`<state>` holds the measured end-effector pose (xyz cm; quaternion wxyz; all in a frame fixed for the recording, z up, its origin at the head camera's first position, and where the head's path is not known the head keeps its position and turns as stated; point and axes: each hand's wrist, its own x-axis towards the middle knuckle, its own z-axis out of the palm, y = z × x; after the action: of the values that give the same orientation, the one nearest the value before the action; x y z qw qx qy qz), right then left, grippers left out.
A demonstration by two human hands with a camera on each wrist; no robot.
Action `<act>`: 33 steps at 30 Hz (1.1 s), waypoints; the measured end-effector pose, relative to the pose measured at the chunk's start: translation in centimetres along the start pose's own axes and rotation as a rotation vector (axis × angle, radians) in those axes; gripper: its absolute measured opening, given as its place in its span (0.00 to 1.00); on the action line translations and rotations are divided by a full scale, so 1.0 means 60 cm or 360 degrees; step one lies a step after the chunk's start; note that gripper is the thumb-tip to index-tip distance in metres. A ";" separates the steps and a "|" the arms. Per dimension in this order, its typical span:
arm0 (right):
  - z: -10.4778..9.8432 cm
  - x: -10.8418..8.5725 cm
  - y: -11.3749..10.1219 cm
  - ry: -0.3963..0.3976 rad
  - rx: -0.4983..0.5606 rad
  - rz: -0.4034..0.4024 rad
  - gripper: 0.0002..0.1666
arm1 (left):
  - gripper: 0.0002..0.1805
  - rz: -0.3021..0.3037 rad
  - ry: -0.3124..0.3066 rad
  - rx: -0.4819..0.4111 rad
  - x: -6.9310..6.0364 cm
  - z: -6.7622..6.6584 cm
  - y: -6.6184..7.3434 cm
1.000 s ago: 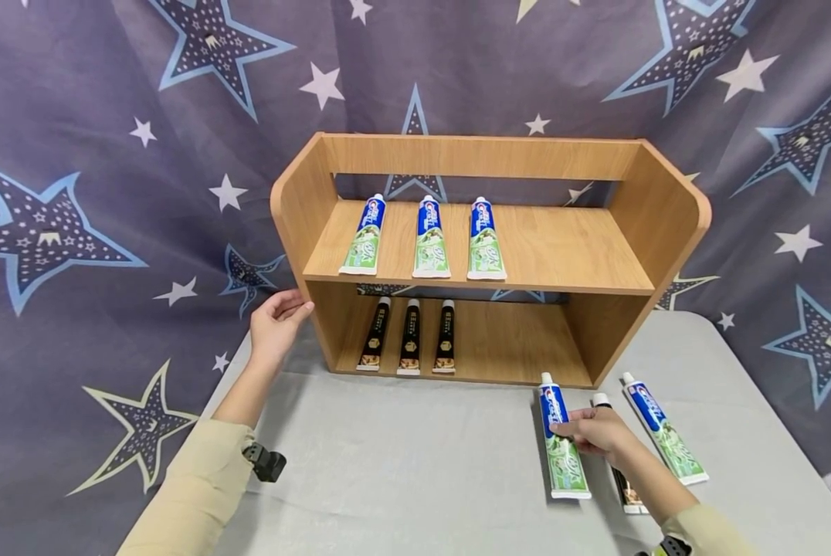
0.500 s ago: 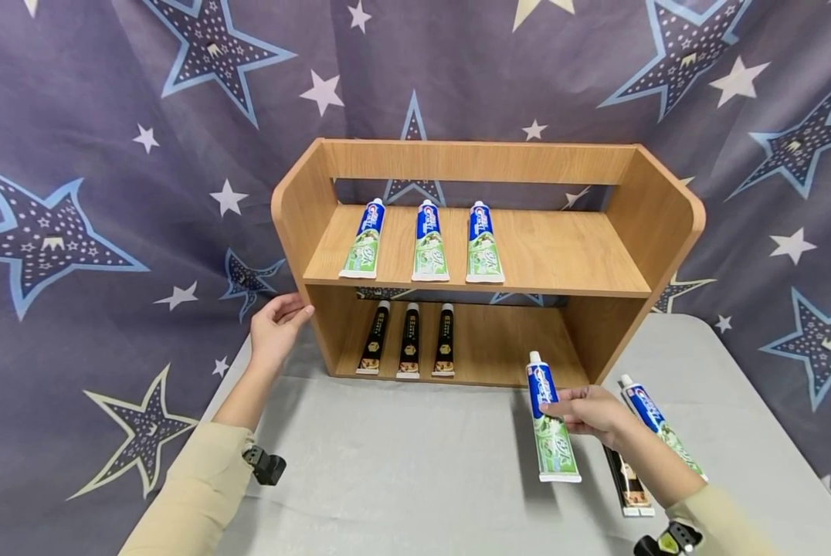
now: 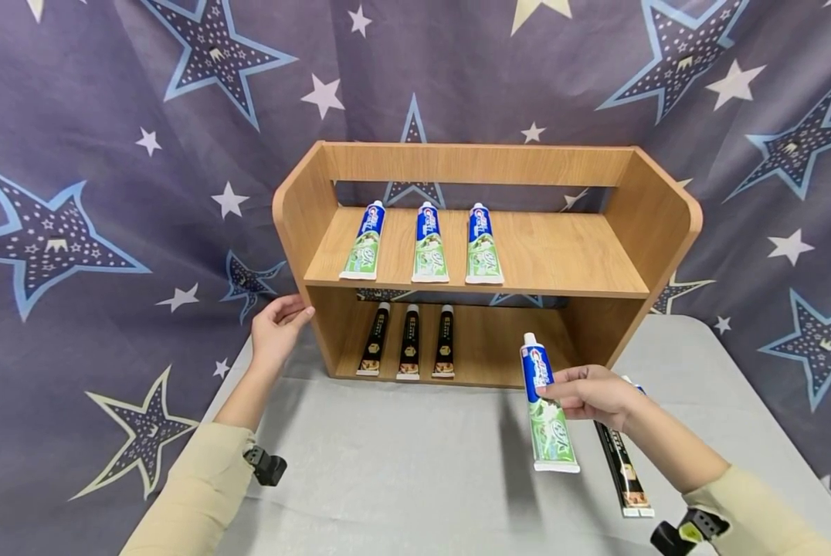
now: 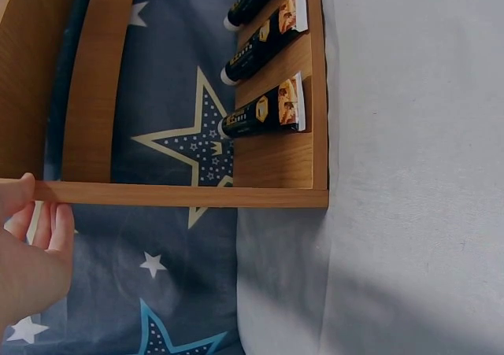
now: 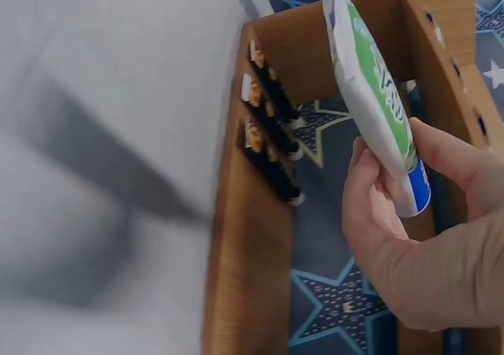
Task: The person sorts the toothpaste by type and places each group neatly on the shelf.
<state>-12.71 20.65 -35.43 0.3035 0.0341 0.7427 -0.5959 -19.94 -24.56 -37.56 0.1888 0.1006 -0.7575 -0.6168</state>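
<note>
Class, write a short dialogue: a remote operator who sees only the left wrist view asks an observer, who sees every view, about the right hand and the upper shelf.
Operator: In my left wrist view, the left hand touches the side of the shelf unit, but I see no right hand. What is it doing?

Observer: In the head view, the right hand pinches a blue-and-green tube, held clear of the table.

Operator: I have black tubes on the lower shelf. What lies on the upper shelf?

Observer: Three more tubes of that blue-and-green kind, side by side, caps toward the back.
</note>
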 end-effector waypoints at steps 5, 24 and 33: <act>-0.007 -0.012 -0.027 -0.0066 0.0039 -0.0024 0.16 | 0.18 0.0009 0.0000 0.0025 -0.002 -0.002 0.000; -0.030 -0.048 -0.112 -0.0129 0.0071 -0.0012 0.03 | 0.18 0.0037 0.0001 0.0031 0.001 -0.003 -0.003; -0.043 -0.043 -0.153 -0.0067 0.0028 -0.0032 0.03 | 0.19 0.0013 -0.0006 0.0044 -0.003 -0.001 0.000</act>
<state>-15.45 21.14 -25.92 0.3128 0.0166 0.7311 -0.6061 -19.77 -24.53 -37.58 0.1884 0.0989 -0.7668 -0.6056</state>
